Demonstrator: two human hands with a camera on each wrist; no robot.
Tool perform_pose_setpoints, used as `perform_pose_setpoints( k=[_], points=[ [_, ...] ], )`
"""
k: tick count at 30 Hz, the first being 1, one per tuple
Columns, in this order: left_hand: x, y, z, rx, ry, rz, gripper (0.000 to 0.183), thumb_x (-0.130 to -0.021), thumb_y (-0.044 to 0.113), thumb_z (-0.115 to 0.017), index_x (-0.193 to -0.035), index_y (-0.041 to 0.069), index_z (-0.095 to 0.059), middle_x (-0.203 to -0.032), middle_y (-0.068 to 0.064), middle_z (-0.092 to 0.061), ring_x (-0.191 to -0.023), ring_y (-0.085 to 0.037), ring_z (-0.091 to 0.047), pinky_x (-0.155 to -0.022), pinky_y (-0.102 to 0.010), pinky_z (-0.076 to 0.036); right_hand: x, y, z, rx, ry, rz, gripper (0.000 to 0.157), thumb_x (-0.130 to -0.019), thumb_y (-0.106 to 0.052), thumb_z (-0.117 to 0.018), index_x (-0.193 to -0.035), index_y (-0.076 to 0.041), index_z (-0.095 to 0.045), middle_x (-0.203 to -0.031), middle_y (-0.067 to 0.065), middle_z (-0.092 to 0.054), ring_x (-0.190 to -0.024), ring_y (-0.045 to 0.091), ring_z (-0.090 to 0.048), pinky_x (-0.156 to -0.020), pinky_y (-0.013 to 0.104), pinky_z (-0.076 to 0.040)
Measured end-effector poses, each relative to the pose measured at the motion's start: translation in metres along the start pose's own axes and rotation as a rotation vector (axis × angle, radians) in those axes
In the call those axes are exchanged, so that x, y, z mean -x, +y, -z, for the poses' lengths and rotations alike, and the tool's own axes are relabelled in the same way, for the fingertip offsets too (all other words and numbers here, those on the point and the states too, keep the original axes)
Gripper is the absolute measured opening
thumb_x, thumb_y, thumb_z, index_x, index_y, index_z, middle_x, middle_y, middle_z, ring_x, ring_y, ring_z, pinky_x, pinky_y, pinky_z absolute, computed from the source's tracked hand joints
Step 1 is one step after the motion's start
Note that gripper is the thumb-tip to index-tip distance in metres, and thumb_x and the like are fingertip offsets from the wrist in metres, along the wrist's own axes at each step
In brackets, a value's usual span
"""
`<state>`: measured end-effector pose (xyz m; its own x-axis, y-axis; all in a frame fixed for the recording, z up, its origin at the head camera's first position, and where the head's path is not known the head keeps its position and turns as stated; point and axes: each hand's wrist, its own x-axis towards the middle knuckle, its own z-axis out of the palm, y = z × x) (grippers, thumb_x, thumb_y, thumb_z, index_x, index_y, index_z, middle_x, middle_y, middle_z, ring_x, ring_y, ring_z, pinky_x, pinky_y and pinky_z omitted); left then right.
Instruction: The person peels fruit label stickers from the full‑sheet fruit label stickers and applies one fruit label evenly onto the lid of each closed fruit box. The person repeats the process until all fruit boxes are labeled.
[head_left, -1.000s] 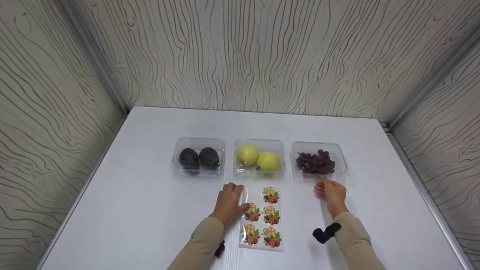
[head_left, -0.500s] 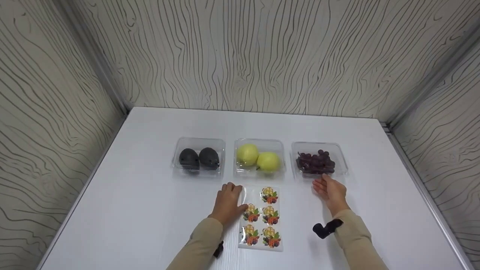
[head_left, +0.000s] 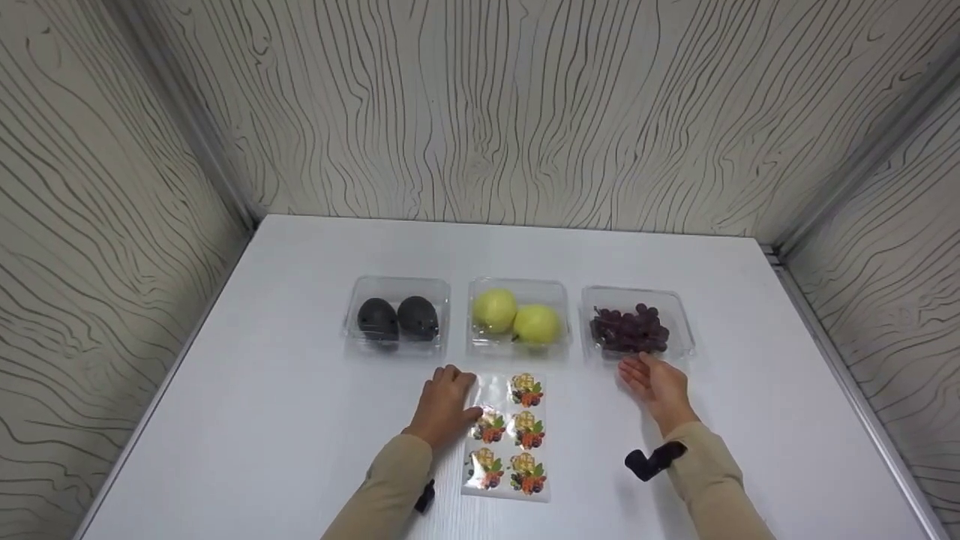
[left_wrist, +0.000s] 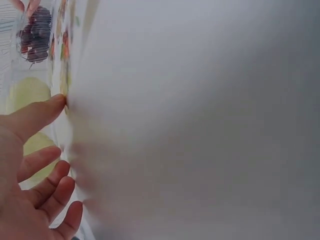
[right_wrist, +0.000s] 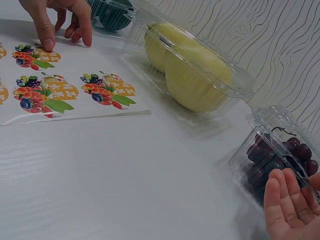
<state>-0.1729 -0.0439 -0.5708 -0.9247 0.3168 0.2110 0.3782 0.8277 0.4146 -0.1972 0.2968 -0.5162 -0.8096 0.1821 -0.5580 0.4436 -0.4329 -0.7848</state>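
Sticker sheet (head_left: 525, 480) lies on the white table (head_left: 300, 420) in the head view, printed fruit labels up, its far left place bare, the nearer containers set out in a row beyond it. Your left hand (head_left: 444, 405) rests along its left edge, relaxed rather than clenched, thumb reaching onto the sheet. Your right hand (head_left: 664, 390) is at the front of the grape box (head_left: 679, 330), fingers loose. To work well here, steady that clear box with light, even pressure at its front wall, so it doesn't slide or dent, and let the left hand's weight settle the sheet.

From the left wrist, your thumb (left_wrist: 42, 112) meets the sheet's surface while the other fingers are spread and slightly bent near its edge; nothing is grasped. Draw the sheet by broad contact, not by a nail, which might crease it.

From the right wrist, your right fingers lie side by side, mostly straight, palm turned up, beside the grapes (right_wrist: 265, 162). The hand looks released, though the thumb is partly cut off, so whether it presses the plastic you cannot tell. The box with two yellow-green fruits (right_wrist: 195, 77) stands between that hand and your left one.
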Motion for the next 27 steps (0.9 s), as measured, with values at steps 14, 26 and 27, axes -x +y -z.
perform_pose_setpoints(
  k=[14, 26, 27],
  points=[
    [0.000, -0.016, 0.012, 0.046, -0.002, 0.036, 0.040, -0.075, 0.017, -0.078, -0.110, 0.003, -0.065, -0.100, -0.012, -0.060, -0.096, -0.028, -0.055, -0.076, -0.044, -0.048, 0.011, 0.014, 0.007, 0.085, 0.021, 0.021, 0.019, -0.101, -0.020, -0.043, -0.106, -0.003, -0.050, -0.070, -0.002, -0.071, -0.071, 0.008, -0.071, -0.076, 0.021, -0.059],
    [0.002, -0.024, 0.017, 0.073, -0.016, 0.080, 0.038, -0.077, 0.014, -0.078, -0.111, 0.002, -0.064, -0.101, -0.012, -0.059, -0.098, -0.028, -0.055, -0.081, -0.045, -0.049, 0.007, 0.016, 0.041, 0.465, 0.374, 0.161, 0.066, -0.088, -0.054, -0.059, -0.119, 0.004, -0.047, -0.067, -0.009, -0.062, -0.058, 0.003, -0.061, -0.060, 0.018, -0.056],
    [0.003, -0.025, 0.017, 0.077, -0.019, 0.086, 0.038, -0.077, 0.014, -0.077, -0.111, 0.002, -0.064, -0.102, -0.012, -0.059, -0.098, -0.028, -0.055, -0.081, -0.045, -0.049, 0.006, 0.014, 0.044, 0.494, 0.405, 0.186, 0.067, -0.087, -0.055, -0.058, -0.118, 0.003, -0.048, -0.070, -0.008, -0.061, -0.059, 0.002, -0.059, -0.060, 0.017, -0.054]
  ],
)
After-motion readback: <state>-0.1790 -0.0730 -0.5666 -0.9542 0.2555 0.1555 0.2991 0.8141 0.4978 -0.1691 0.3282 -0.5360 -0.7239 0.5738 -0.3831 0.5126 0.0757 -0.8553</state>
